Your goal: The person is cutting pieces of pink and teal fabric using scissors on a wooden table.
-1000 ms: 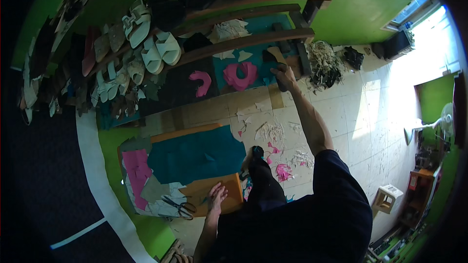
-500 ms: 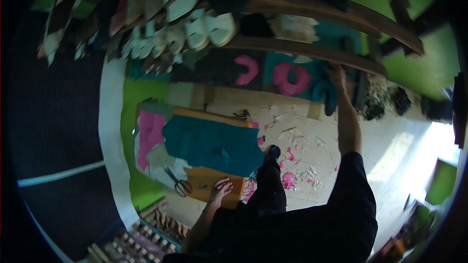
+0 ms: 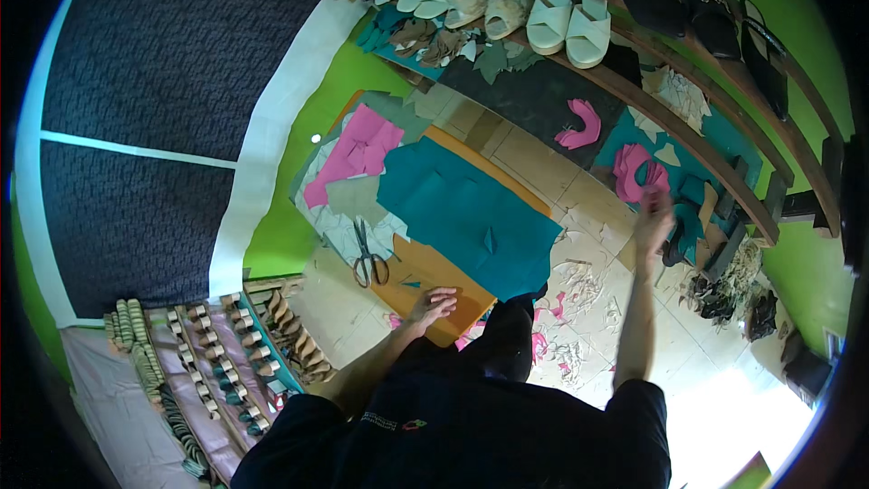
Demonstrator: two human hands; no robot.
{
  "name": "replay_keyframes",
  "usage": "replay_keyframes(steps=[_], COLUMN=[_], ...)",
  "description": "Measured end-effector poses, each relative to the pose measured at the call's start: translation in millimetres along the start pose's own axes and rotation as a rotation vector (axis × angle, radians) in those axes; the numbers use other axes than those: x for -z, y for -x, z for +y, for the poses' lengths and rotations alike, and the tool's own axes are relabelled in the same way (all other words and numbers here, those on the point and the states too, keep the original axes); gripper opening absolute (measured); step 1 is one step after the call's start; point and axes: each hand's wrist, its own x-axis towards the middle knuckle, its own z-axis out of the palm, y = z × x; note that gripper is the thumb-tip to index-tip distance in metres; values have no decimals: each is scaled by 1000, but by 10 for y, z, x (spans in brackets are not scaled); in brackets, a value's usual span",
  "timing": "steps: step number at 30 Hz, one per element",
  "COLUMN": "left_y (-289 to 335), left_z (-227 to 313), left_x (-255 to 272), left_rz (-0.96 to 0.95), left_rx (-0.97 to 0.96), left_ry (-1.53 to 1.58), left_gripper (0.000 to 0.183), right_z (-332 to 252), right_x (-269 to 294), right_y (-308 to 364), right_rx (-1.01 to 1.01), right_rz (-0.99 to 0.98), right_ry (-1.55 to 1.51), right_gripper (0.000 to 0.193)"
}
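Observation:
My left hand rests on the bare orange-brown part of a low table, its fingers stretched out and holding nothing visible. Beyond it lies a large teal sheet, with black-handled scissors to the left. A pink sheet and pale scraps cover the table's far left. My right hand is raised at the near edge of the low shelf, blurred, its fingers hard to make out. Just past it are curved pink pieces; dark teal pieces are to its right.
Sandals line wooden rails above the shelf. Another curved pink piece lies on a dark sheet. Offcuts litter the tiled floor right of the table. Rows of shoe parts stand at lower left.
The view has turned, so the scene sits tilted. My right hand has drawn back from the wooden rail toward me, near the pink pieces. My left hand stays on the table.

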Motion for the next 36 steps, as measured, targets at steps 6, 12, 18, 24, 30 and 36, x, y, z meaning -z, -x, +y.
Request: replay_keyframes(steps=[6,12,18,24,30,36], left_y=[-10,81,-287,-1049,-2348,-2904], left_z=[-56,-32,99,1001,1619,2100], left_x=[290,797,1913,2889,3994,4221], left_rz=[-101,-114,-12,197,255,389], left_rx=[-118,-261,-429,-566,-750,-836], left_ry=[55,140,291,279,25,-360], left_gripper=[39,33,22,18,31,44], right_z=[-766,-1509,-1548,-1719,-2378,-2585], right_x=[-931,-1296,-1612,-1690,-2058,-2396], right_y=[1577,2175,2486,3057,3796,4312], right_rx=[-103,-26,85,-77,-132,-390], right_rz=[-366,-355,-429,-291,-39,289], right_ry=[-66,308,280,303,326,410], right_gripper=[33,43,27,16,17,51])
